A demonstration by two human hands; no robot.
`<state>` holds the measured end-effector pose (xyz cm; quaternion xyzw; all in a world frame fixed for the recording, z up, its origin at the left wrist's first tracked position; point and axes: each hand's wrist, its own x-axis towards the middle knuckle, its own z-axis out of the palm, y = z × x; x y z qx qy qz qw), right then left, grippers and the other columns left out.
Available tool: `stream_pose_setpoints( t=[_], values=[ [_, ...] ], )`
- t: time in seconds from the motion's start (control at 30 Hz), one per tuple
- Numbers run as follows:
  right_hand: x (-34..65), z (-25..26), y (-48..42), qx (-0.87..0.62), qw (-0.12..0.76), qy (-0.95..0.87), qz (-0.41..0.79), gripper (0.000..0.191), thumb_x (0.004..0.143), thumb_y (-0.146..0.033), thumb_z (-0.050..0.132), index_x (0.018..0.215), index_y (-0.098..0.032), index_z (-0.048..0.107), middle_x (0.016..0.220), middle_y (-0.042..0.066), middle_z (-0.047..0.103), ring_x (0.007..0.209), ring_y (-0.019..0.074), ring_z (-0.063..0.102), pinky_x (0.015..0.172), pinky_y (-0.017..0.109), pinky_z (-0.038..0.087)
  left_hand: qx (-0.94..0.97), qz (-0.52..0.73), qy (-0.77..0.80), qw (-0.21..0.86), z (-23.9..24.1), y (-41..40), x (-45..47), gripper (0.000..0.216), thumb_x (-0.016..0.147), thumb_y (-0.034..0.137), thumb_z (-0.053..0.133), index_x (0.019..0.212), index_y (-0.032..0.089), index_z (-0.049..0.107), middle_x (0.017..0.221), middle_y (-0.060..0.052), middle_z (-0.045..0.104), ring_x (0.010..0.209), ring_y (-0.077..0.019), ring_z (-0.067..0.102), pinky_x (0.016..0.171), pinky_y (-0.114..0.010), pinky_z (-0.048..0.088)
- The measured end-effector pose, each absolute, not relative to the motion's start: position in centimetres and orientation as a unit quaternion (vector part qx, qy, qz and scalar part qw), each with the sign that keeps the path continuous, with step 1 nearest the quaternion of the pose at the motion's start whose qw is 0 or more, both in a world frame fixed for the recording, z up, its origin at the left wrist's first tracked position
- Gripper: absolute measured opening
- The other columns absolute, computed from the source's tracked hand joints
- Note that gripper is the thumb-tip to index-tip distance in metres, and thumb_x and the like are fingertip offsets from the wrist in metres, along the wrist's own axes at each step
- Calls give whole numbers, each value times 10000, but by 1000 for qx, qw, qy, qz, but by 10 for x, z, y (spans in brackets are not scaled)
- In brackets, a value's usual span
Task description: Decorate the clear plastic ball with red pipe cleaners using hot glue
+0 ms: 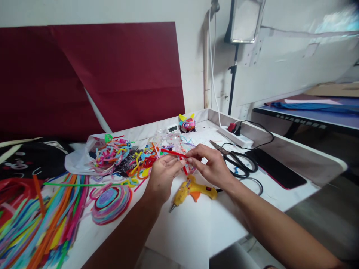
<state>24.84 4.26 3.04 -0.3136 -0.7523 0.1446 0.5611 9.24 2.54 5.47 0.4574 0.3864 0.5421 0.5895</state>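
Note:
Above the white table, a red pipe cleaner [172, 152] is held between my two hands, with a bent red piece [184, 170] hanging below it. My right hand [211, 164] pinches it between thumb and fingertips. Closed around its other side is my left hand [162, 177], palm partly turned up; its exact grip is partly hidden. Just below them lies a yellow glue gun [183, 190], nozzle toward the front left. Black-handled scissors [238, 158] rest to the right of my right hand. A coiled multicoloured pipe-cleaner disc [112, 204] lies left of my left hand.
A bundle of colourful pipe cleaners [53, 216] covers the left front. Behind it are a plastic bag [75, 160] and tangled scraps [112, 155]. A small eared craft piece [187, 124] and digital timer [173, 129] stand at the back. Rightward are a power strip [238, 138] and phone [276, 168].

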Motion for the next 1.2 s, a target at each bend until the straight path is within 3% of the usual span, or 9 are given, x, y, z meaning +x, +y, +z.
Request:
stream_pose_setpoints(
  t=[1.2],
  values=[
    [251, 23, 43, -290, 542, -785, 70, 302, 820, -20, 516, 984, -200, 695, 823, 46, 616, 751, 149, 591, 658, 268, 479, 481, 519, 399, 584, 51, 28, 91, 126, 660, 202, 765, 729, 111, 712, 599, -6, 645, 568, -110, 575, 654, -242, 491]
  ],
)
